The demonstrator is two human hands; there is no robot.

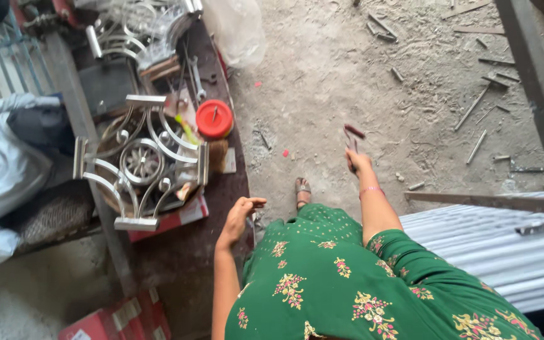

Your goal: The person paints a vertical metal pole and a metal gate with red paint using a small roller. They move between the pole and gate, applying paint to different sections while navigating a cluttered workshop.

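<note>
A person in a green floral dress (360, 283) stands over a dusty workshop floor (347, 69), the right hand (357, 160) closed around the red handles of a pair of pliers (352, 135) held low above the ground. The left hand (240, 213), fingers loosely curled and holding nothing, hovers at the near edge of a dark surface (190, 252) to the left. On that surface lies an ornate scrolled metal grille piece (140, 164), with a round red lid (214, 118) just beyond it. Metal offcuts (473, 107) litter the far floor.
</note>
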